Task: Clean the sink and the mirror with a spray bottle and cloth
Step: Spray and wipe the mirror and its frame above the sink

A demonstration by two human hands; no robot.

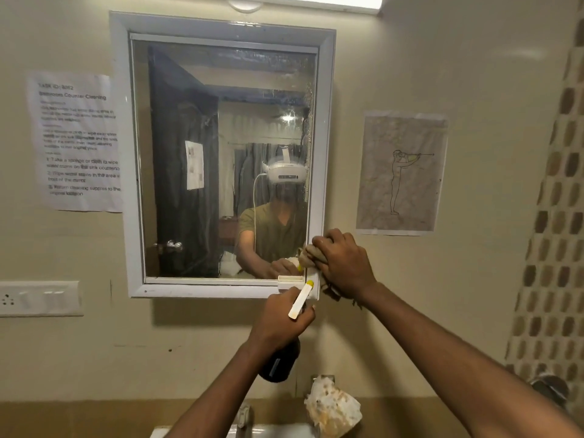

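Observation:
A white-framed mirror point(221, 153) hangs on the beige wall, its glass streaked near the top and right side. My right hand point(343, 263) is closed around a crumpled brownish cloth point(311, 254) and presses it against the mirror's lower right corner. My left hand point(281, 320) holds a dark spray bottle point(281, 361) with a white and yellow trigger head point(301, 298), raised just below that same corner. Only the sink's white rim point(275, 431) shows at the bottom edge, with the tap point(245, 412) behind my left forearm.
A printed instruction sheet point(79, 140) is taped left of the mirror and a drawing sheet point(401, 172) to its right. A switch plate point(39, 298) sits lower left. A crumpled white paper or cloth point(331, 406) lies by the sink. Mosaic tiles point(556, 216) cover the right wall.

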